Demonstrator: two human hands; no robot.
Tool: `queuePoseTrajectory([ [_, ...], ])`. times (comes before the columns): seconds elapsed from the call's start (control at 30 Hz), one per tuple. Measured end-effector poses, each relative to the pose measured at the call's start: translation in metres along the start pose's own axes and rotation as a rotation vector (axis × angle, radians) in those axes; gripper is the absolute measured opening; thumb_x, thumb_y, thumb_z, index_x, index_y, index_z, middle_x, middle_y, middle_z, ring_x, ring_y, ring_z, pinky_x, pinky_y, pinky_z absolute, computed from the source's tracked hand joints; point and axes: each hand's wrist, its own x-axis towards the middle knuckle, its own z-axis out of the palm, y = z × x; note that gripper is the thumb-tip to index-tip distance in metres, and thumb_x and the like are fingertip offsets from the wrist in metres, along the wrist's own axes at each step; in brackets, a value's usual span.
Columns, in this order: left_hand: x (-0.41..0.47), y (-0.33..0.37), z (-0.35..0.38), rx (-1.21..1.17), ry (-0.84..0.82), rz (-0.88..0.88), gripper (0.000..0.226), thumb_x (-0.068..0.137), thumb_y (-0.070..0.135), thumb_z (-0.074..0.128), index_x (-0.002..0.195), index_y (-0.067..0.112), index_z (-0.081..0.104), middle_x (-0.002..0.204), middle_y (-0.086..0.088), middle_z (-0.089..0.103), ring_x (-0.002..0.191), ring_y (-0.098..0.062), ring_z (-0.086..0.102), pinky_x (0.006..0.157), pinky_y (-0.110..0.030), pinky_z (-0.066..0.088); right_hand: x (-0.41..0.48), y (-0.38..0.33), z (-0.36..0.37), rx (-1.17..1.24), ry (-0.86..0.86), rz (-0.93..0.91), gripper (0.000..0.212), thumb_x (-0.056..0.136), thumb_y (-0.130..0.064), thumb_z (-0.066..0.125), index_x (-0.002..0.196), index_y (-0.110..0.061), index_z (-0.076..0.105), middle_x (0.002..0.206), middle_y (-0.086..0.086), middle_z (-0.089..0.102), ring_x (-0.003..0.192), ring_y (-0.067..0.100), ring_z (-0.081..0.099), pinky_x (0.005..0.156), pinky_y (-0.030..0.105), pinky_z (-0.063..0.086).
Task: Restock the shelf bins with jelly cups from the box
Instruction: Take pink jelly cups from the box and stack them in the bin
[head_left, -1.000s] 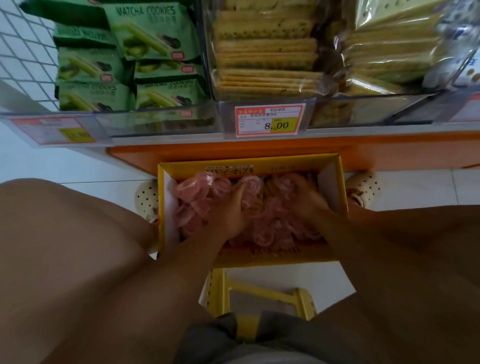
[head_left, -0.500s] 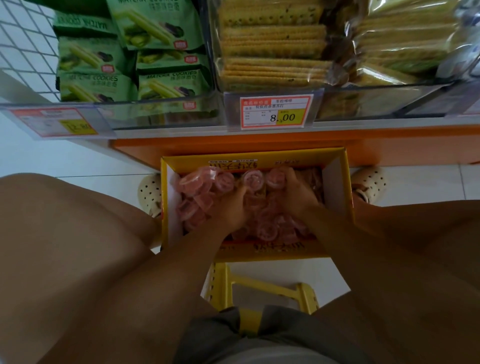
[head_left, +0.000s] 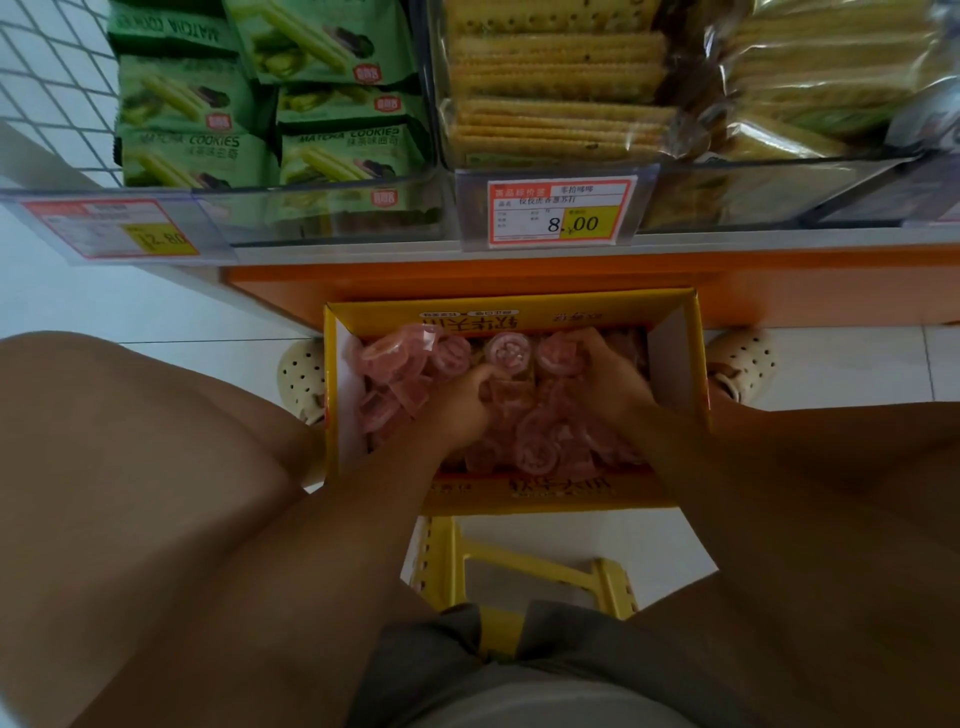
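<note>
Scooping step: the left hand (head_left: 457, 410) and right hand (head_left: 615, 387) are down in the box (head_left: 511, 313), each curled round jelly cups (head_left: 537, 452). Next, I'd say, lift the handfuls up to the shelf bins (head_left: 753, 197).

White tiled floor (head_left: 156, 306), yellow stool (head_left: 545, 577)

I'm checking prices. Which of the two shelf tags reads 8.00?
The red-bordered tag below the crackers; the other tag, left under the matcha cookies, reads 12.80.

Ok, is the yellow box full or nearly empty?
Fairly full: pink jelly cups pile across the open yellow box, hiding its bottom; the left hand and right hand grip some.
</note>
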Motion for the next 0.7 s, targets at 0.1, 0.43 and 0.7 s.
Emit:
queuePoseTrajectory([
  [0.1,-0.002,-0.002,-0.005,-0.066,-0.019,-0.02,0.033,0.089,0.017,0.066,0.119,0.028,0.057,0.109,0.0,0.067,0.089,-0.013,0.064,0.072,-0.027,0.054,-0.002,-0.003,0.001,-0.103,0.006,-0.043,0.055,0.09,-0.017,0.056,0.139,-0.026,0.033,0.136,0.007,0.051,0.108,0.036,0.057,0.076,0.032,0.041],
  [0.43,-0.021,-0.009,-0.021,-0.217,-0.107,-0.205,0.038,0.091,0.023,0.065,0.127,0.03,0.051,0.119,0.001,0.062,0.106,-0.02,0.061,0.092,-0.045,0.054,-0.005,-0.027,0.006,0.186,-0.093,0.06,0.04,0.091,-0.011,0.061,0.123,-0.024,0.042,0.109,0.009,0.063,0.086,0.027,0.064,0.066,0.04,0.053],
  [0.7,-0.045,0.008,-0.02,-0.544,-0.22,-0.218,0.037,0.097,0.012,0.055,0.127,0.033,0.048,0.129,0.004,0.053,0.115,-0.021,0.058,0.093,-0.047,0.054,-0.037,-0.043,-0.005,0.925,-0.486,0.237,0.045,0.091,-0.011,0.061,0.131,-0.032,0.055,0.122,0.008,0.066,0.107,0.028,0.066,0.087,0.051,0.055],
])
